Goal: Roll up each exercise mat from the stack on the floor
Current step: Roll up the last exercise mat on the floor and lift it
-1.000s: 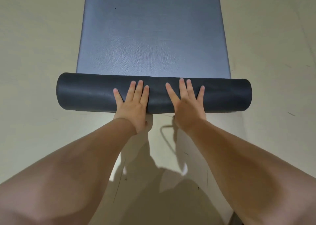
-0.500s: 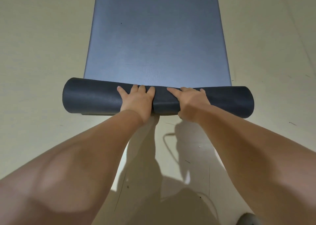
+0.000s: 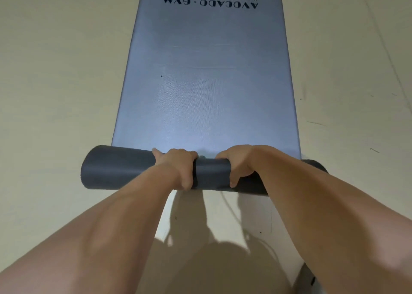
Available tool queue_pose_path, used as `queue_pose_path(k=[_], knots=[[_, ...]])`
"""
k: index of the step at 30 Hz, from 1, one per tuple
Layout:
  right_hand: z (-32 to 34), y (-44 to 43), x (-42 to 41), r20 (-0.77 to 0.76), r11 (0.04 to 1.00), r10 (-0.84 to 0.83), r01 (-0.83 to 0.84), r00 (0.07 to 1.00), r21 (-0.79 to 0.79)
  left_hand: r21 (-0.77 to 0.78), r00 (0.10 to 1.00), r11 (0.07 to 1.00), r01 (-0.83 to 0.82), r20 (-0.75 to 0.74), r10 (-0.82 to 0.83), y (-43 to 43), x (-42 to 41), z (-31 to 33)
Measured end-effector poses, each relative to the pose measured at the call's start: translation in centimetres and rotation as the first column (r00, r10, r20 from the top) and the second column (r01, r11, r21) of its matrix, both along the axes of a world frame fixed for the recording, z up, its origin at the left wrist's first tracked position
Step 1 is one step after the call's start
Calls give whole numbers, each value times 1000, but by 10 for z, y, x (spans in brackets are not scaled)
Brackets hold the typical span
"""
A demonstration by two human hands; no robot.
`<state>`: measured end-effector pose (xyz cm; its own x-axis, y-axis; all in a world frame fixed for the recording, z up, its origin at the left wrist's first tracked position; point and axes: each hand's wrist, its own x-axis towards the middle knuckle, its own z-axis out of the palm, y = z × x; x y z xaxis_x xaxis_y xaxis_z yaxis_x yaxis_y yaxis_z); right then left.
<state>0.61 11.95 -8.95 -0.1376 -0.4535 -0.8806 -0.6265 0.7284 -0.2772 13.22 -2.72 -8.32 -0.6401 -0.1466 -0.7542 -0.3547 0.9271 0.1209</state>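
- A person's shadow [image 3: 211, 262] falls on the pale floor [image 3: 55, 81] at the near edge of the scene, between two bare forearms [image 3: 124, 215] stretched forward.
- The left hand [image 3: 178, 168] grips the rolled part of a dark grey mat near its middle. The fingers curl over the top and the thumb is tucked against the near side.
- The right hand [image 3: 238, 162], just beside it, is clamped on the same roll [image 3: 116, 168] in the same way. A bare strip of roll shows between the two hands, which do not touch.
- The roll lies crosswise on the floor. Its left end juts past the flat sheet's edge, and its right end is partly hidden behind the right forearm.
- Beyond the roll, the unrolled part of the mat [image 3: 209, 81] lies flat on the floor and runs straight away from the person, with a blue-grey sheen.
- At the far end, dark lettering [image 3: 210, 2] reads "AVOCADO · GYM", upside down from this side. The smaller characters past it are too small to read.
- A few dark scuff marks dot the floor to the right of the mat.
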Motion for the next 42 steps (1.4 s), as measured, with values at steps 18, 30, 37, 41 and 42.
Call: queue_pose_path(k=[18,30,37,41,42], knots=[[-13,40,58,-633,919,-273,2,724,-394,-178,978,984,17,-201,-53,22,-7,-31],[-55,61,72,-714,965,-165,-38,680,-259,-252,929,965,-67,-368,-31,38,13,-35],[-50,37,17,-657,965,-163,-18,736,-260,-298,922,954,-43,-380,-78,34,19,-50],[-37,23,-23,-490,973,-135,23,861,-228,-261,946,964,-45,-323,-43,17,-12,-52],[-36,25,-28,-476,969,-150,32,866,-246,-248,948,968,-51,-316,-30,13,-21,-52]])
